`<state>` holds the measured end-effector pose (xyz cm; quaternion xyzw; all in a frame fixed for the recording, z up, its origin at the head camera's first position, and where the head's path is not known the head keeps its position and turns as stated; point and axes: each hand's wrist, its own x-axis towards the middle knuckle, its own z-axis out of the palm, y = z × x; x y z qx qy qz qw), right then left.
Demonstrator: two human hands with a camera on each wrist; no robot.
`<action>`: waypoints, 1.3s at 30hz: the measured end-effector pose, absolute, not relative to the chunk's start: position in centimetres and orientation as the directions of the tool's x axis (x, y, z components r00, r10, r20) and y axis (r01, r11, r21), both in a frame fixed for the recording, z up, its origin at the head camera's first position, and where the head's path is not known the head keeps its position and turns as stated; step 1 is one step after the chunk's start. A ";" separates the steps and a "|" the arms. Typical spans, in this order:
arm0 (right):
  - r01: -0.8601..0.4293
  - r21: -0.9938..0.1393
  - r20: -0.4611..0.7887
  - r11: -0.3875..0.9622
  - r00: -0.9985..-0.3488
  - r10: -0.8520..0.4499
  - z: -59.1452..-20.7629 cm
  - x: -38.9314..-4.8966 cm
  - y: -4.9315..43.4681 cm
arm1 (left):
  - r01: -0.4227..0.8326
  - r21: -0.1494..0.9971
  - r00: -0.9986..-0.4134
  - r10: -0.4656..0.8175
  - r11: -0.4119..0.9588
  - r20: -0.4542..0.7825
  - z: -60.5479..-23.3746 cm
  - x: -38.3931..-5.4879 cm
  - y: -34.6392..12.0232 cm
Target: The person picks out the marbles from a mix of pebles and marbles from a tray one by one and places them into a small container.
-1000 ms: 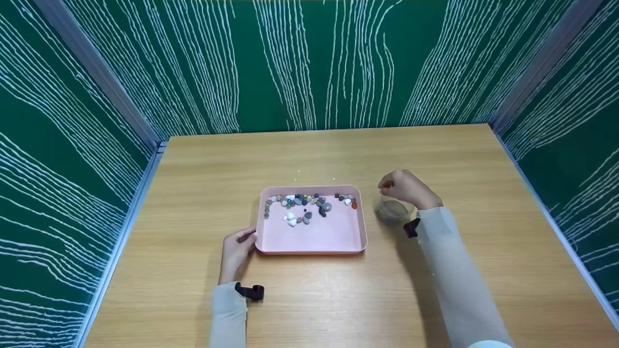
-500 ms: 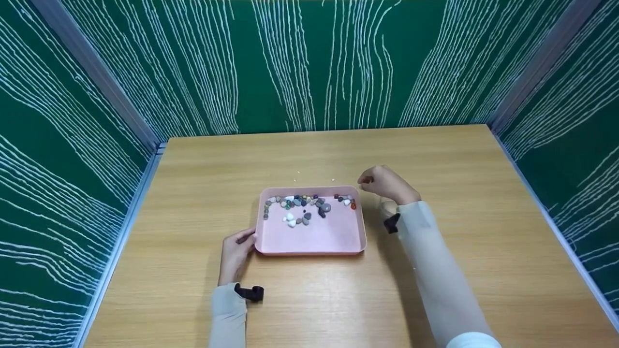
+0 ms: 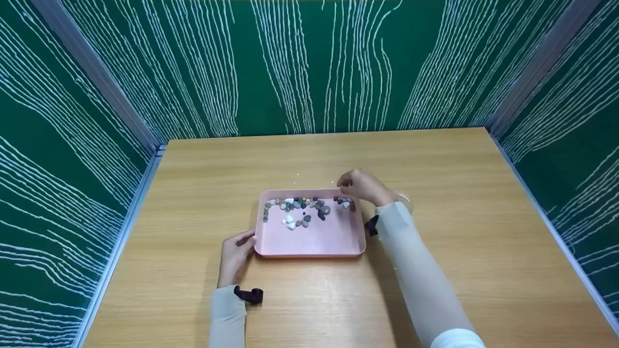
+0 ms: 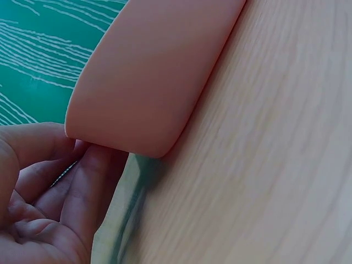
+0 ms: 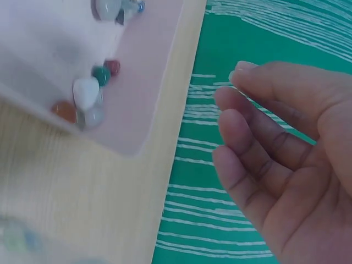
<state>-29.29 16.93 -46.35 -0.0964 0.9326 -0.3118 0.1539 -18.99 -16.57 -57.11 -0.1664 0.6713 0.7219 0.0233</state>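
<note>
A pink rectangular tray (image 3: 309, 241) lies on the wooden table, with several small polished pebbles (image 3: 290, 220) in it. Most of these form a row along its far wall, and a smaller cluster sits nearer the middle. My left hand (image 3: 236, 256) grips the tray's left side, fingertips at the rim and wall in the left wrist view. Over the far right corner of the tray hovers my right hand (image 3: 366, 186), fingers bent and thumb close to the forefinger. In the right wrist view nothing can be made out between those tips. A clear bowl (image 3: 405, 199) is mostly hidden behind the right forearm.
Tiny white bits (image 3: 332, 182) lie on the table (image 3: 232, 169) just beyond the tray. Green walls (image 3: 319, 67) with white wavy lines enclose the table at the back and both sides. Each wrist wears a black strap mount (image 3: 250, 295).
My right hand has moved left from above the clear bowl to the tray's far right corner, its forearm now covering most of the bowl. The left hand has stayed on the tray.
</note>
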 end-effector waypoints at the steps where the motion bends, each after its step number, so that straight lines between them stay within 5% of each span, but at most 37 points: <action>1: -0.091 -0.609 -0.227 0.788 -0.932 -0.283 -46.5 -29.3 16.6 | -0.259 0.961 -0.943 -0.192 -0.095 -0.273 -57.1 -19.0 -16.6; 11: -0.133 -0.611 -0.229 0.780 -0.914 -0.335 -47.4 -30.1 13.2 | -0.251 0.965 -0.952 -0.162 -0.078 -0.261 -56.3 -18.7 -16.8; 21: -0.319 -0.509 -0.110 0.800 -0.897 -0.428 -48.5 -30.6 10.3 | -0.239 0.968 -0.949 -0.195 -0.072 -0.249 -57.2 -18.9 -16.9; 29: -0.283 -0.472 -0.183 0.835 -0.895 -0.407 -49.4 -30.8 8.7 | -0.241 0.968 -0.949 -0.192 -0.065 -0.249 -57.3 -19.0 -16.9; 39: -0.467 -0.408 -0.007 0.784 -0.857 -0.515 -51.5 -30.7 7.2 | -0.244 0.969 -0.947 -0.203 -0.050 -0.249 -57.3 -19.1 -16.7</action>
